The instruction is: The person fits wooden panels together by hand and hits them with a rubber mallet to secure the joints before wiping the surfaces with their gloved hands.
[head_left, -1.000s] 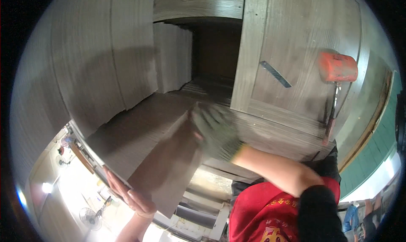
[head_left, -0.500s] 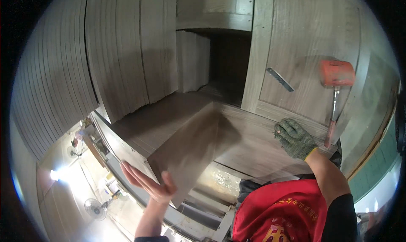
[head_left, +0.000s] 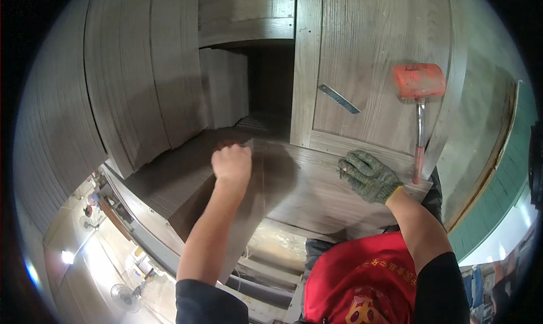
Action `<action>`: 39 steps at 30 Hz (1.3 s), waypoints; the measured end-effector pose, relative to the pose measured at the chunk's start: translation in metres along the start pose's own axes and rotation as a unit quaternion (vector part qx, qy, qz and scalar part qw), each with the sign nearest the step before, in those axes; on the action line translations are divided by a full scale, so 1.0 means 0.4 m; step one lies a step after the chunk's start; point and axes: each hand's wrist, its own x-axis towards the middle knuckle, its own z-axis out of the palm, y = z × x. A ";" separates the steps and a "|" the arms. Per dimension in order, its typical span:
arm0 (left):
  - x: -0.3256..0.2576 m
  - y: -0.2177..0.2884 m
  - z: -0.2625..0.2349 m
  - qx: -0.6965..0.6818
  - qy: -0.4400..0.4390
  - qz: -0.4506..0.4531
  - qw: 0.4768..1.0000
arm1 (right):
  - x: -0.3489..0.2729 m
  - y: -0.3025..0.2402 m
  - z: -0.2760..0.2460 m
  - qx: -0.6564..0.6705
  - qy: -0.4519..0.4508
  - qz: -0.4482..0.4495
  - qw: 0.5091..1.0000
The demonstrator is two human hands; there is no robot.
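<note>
My left hand, bare, is closed in a fist over the far corner of a grey-brown wood-grain board. A dark reddish blur shows just beyond its knuckles; what the fingers hold, if anything, is hidden. My right hand, in a grey-green knit glove with a yellow cuff, lies with its fingers laid on another wood-grain board and holds nothing. Beyond the gloved hand, a mallet with an orange head rests on a framed panel. A narrow metal blade lies on the same panel.
Tall stacks of boards stand at the left, with a shorter stack beside a dark recess. A green board edge curves along the right. Fans and a bright lamp show at the lower left.
My left hand has left the near left edge of the board and moved far and right, closing into a fist. The view has shifted; my right hand stays on its board.
</note>
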 end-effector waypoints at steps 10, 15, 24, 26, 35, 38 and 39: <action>-0.026 0.019 -0.038 0.004 -0.002 -0.045 0.999 | -0.013 0.005 0.002 -0.031 -0.028 0.000 0.999; 0.070 0.035 0.041 -0.035 0.009 -0.031 0.999 | 0.005 -0.001 -0.007 -0.023 -0.019 -0.010 1.000; -0.344 -0.152 -0.117 -0.101 0.271 -0.095 0.953 | -0.025 0.000 0.014 -0.007 -0.030 0.016 0.999; -0.414 -0.200 -0.107 -0.073 0.304 -0.128 0.941 | -0.016 0.000 0.008 0.001 -0.014 0.013 1.000; -0.384 -0.183 0.009 -0.293 0.449 -0.124 0.835 | 0.007 0.000 -0.006 0.027 0.024 0.011 0.999; -0.371 -0.183 0.023 -0.307 0.464 -0.111 0.823 | -0.002 -0.002 0.003 0.035 0.031 0.023 0.999; -0.369 -0.184 0.023 -0.306 0.471 -0.107 0.821 | -0.002 -0.002 0.006 0.040 0.032 0.034 0.998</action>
